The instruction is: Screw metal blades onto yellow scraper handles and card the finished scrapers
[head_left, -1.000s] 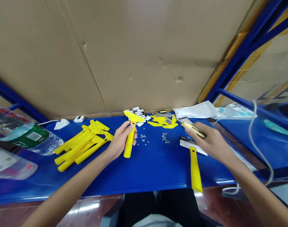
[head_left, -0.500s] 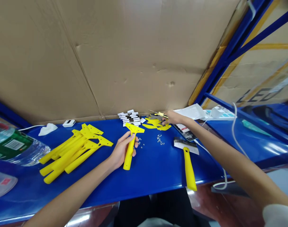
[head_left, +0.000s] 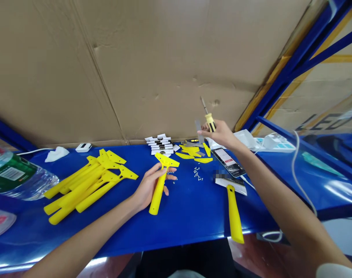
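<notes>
Cardboard wall (head_left: 164,69) fills the back. Blue table (head_left: 190,216) runs below it, blue rack frame (head_left: 288,73) at the right.

Yellow handle pile (head_left: 92,177) on the table's left side, handles overlapping, T-shaped heads pointing to the back right. Water bottle (head_left: 22,173) at far left, cut off by the frame edge.

Left hand (head_left: 147,185): thumb and fingers around a single yellow handle (head_left: 157,195) near its head, some fingers extended past it. Handle is over the table's middle, T-head toward the back, shank end toward the front. Right hand (head_left: 222,134): raised in front of the cardboard, closed around a screwdriver (head_left: 210,122), tip pointing up. Same hand has a thin pale strip (head_left: 198,127) between thumb and finger.

Another yellow handle (head_left: 235,214) at the right, lower end past the table's front edge. Its upper end meets a black-and-white piece (head_left: 232,185); can't tell whether they're joined.

Phone (head_left: 228,162) just behind that, screen lit, cable at its near end. White packets (head_left: 159,145) stacked by the wall, behind the left hand. Flat yellow parts (head_left: 203,160) in a loose heap to the right of them.

Smallest: screws (head_left: 197,173) scattered in front of the heap; nuts (head_left: 173,182) beside the left hand's fingers, partly hidden.
</notes>
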`<state>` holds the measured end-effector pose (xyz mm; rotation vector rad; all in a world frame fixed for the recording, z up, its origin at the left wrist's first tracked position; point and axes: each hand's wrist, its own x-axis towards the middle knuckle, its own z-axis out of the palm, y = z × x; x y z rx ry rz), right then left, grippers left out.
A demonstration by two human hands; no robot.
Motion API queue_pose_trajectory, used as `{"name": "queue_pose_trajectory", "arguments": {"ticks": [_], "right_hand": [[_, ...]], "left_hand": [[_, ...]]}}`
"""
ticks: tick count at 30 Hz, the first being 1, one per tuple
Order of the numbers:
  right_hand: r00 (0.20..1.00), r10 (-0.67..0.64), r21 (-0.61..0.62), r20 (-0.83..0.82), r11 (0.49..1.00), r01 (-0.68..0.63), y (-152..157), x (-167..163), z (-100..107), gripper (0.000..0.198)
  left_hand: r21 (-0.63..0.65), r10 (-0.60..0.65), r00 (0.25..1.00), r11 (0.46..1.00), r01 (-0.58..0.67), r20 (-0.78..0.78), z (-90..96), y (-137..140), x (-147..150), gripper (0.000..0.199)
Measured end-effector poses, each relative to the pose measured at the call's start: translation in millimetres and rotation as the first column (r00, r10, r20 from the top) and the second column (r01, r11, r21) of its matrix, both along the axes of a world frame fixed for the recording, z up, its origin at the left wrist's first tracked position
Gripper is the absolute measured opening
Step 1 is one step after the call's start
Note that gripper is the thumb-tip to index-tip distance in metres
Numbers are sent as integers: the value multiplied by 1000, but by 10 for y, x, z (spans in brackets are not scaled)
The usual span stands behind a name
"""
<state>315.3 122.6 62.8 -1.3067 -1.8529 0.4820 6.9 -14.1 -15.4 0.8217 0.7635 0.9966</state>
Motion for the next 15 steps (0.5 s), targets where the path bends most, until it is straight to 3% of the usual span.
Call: {"name": "queue_pose_trajectory", "arguments": {"ticks": [2, 6, 10, 15], "right_hand": [[991, 20, 26, -129, 1000, -17, -144, -147, 167, 38], [974, 158, -26, -160, 986, -164, -393, -494, 358, 36], [944, 331, -198, -11, 924, -326, -484, -840, 235, 27], [904, 426, -310, 43, 866, -393, -465, -1112, -23, 20]], "left_hand": [[10, -11, 1000, 1000, 11, -1, 4, 8, 1, 32], [41, -8, 1000, 999, 9, -21, -1, 11, 9, 33], [62, -10, 998, 998, 14, -65, -17, 6, 16, 32], [92, -5, 995, 996, 15, -102, -27, 10, 1, 38]]}}
